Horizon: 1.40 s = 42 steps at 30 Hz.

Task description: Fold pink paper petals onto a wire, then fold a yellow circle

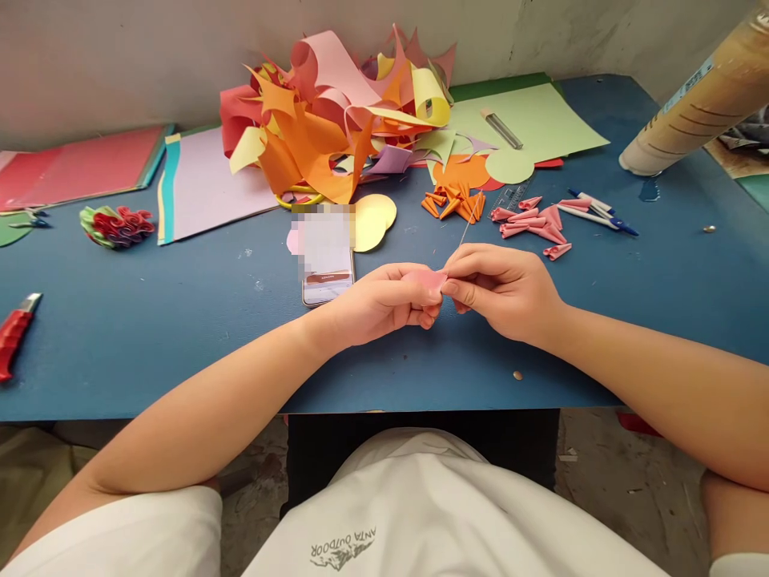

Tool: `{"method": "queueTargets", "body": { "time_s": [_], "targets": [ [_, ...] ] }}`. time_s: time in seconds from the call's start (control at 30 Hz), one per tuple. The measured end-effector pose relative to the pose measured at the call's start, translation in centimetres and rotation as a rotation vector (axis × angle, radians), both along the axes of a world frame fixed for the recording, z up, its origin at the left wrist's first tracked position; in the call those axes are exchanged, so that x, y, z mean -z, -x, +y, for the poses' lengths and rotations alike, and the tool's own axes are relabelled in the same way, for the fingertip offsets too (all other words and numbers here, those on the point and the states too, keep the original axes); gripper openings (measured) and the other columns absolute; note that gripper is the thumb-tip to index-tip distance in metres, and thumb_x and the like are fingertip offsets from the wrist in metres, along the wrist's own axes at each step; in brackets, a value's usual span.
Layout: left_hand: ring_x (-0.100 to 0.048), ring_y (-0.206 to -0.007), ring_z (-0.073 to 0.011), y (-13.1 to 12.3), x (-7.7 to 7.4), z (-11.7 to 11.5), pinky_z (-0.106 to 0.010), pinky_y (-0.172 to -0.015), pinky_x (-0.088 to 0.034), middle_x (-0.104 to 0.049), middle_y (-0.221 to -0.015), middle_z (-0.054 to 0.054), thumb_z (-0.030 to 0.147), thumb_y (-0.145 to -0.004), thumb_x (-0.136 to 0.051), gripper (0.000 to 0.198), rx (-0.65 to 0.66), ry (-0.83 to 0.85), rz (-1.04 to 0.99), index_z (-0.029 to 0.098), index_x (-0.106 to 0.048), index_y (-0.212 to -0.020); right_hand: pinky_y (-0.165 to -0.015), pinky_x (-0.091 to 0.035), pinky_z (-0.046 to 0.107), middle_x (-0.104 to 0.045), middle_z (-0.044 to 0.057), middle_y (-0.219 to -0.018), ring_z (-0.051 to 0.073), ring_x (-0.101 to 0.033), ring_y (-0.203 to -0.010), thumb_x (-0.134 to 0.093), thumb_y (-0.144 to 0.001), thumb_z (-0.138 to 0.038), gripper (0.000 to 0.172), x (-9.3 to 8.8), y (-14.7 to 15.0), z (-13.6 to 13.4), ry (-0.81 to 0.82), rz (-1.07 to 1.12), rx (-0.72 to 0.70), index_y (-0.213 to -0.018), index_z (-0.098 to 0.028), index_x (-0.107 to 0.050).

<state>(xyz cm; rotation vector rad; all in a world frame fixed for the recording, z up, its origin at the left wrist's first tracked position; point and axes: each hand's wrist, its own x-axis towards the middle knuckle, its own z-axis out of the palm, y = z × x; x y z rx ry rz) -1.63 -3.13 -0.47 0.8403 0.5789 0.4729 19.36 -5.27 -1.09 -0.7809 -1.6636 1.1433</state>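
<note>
Above the front part of the blue table [198, 320], my two hands meet. Between thumb and fingers, my left hand [396, 296] pinches a pink paper piece [425, 280]. My right hand [505, 288] is closed at that paper's right edge, and a thin needle-like rod [467, 224] sticks up out of its fingers; its lower end is hidden. Beyond the right hand lie several pink rolled paper cones [534, 224] and orange paper cones [455, 202]. A phone [328, 284] lies just behind my left hand, beside yellow paper circles [373, 220].
Curled paper offcuts [336, 120] are heaped against the wall. Green sheets [541, 120], a lilac sheet [222, 180] and a red folder [78, 164] lie along the back. Pens [601, 215] and a tall bottle [697, 96] are right; a paper flower bundle [117, 227] and utility knife [17, 332] left.
</note>
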Motion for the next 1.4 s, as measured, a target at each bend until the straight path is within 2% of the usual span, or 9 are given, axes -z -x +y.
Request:
{"method": "queueTargets", "body": {
  "time_s": [0.27, 0.53, 0.77, 0.87, 1.03, 1.13, 1.27, 1.4],
  "targets": [
    [-0.065, -0.07, -0.0095, -0.5, 0.1, -0.9, -0.025, -0.072, -0.05, -0.07, -0.072, 0.001, 0.026, -0.08, -0.087, 0.022, -0.145, -0.177, 0.111, 0.015, -0.068, -0.075, -0.049, -0.045, 0.023, -0.072, 0.0, -0.076, 0.009, -0.058, -0.055, -0.069, -0.091, -0.015, 0.011, -0.4, 0.1, -0.2, 0.017, -0.03, 0.012, -0.085, -0.02, -0.078],
    [-0.065, -0.068, -0.0101, -0.8, 0.0, -1.0, -0.026, -0.072, -0.049, -0.068, -0.068, 0.002, 0.025, -0.076, -0.09, 0.027, -0.172, -0.202, 0.118, 0.015, -0.065, -0.07, -0.049, -0.047, 0.025, -0.071, 0.002, -0.073, 0.011, -0.058, -0.053, -0.07, -0.094, -0.028, 0.015, -0.6, 0.1, -0.4, 0.098, -0.101, 0.02, -0.083, -0.019, -0.075],
    [-0.063, -0.069, -0.0102, -1.2, -0.2, -1.3, -0.026, -0.072, -0.048, -0.067, -0.067, 0.001, 0.028, -0.075, -0.09, 0.027, -0.251, -0.275, 0.183, 0.014, -0.066, -0.072, -0.049, -0.048, 0.024, -0.068, -0.001, -0.066, 0.01, -0.057, -0.051, -0.073, -0.096, -0.034, 0.019, -0.4, 0.2, -0.2, 0.188, -0.053, 0.02, -0.085, -0.018, -0.074],
    [-0.064, -0.069, -0.0104, -1.1, -0.2, -1.2, -0.026, -0.072, -0.049, -0.068, -0.069, 0.002, 0.028, -0.076, -0.089, 0.024, -0.242, -0.256, 0.164, 0.015, -0.07, -0.076, -0.048, -0.047, 0.023, -0.069, 0.0, -0.067, 0.009, -0.056, -0.05, -0.078, -0.093, -0.041, 0.025, -0.4, 0.2, -0.2, 0.211, -0.027, 0.016, -0.084, -0.018, -0.074],
    [-0.065, -0.07, -0.0103, -0.4, -0.1, -0.8, -0.026, -0.072, -0.05, -0.069, -0.07, 0.001, 0.028, -0.078, -0.09, 0.021, -0.155, -0.16, 0.126, 0.015, -0.073, -0.077, -0.048, -0.049, 0.025, -0.07, 0.0, -0.069, 0.01, -0.059, -0.05, -0.089, -0.083, -0.047, 0.031, -0.4, 0.2, -0.1, 0.256, 0.045, -0.04, -0.086, -0.018, -0.076],
    [-0.065, -0.071, -0.0101, -0.3, -0.2, -0.8, -0.025, -0.072, -0.05, -0.07, -0.071, 0.001, 0.028, -0.079, -0.089, 0.022, -0.129, -0.157, 0.134, 0.015, -0.072, -0.076, -0.049, -0.05, 0.025, -0.069, -0.001, -0.068, 0.01, -0.059, -0.05, -0.085, -0.087, -0.045, 0.028, -0.3, 0.2, -0.1, 0.258, 0.052, -0.063, -0.086, -0.018, -0.076],
    [-0.065, -0.071, -0.011, -0.9, -0.4, -1.2, -0.026, -0.074, -0.052, -0.068, -0.069, 0.001, 0.029, -0.075, -0.091, 0.027, -0.229, -0.27, 0.178, 0.015, -0.068, -0.074, -0.048, -0.049, 0.024, -0.068, -0.001, -0.066, 0.009, -0.058, -0.049, -0.078, -0.093, -0.047, 0.03, -0.3, 0.2, 0.0, 0.236, 0.007, -0.015, -0.086, -0.018, -0.074],
    [-0.065, -0.071, -0.0123, -1.2, -0.5, -1.6, -0.027, -0.074, -0.054, -0.068, -0.07, 0.0, 0.033, -0.075, -0.091, 0.027, -0.289, -0.36, 0.207, 0.015, -0.07, -0.074, -0.047, -0.049, 0.024, -0.067, -0.001, -0.064, 0.009, -0.056, -0.047, -0.082, -0.089, -0.047, 0.032, -0.5, 0.2, 0.0, 0.228, 0.018, 0.028, -0.084, -0.017, -0.073]
  ]
}}
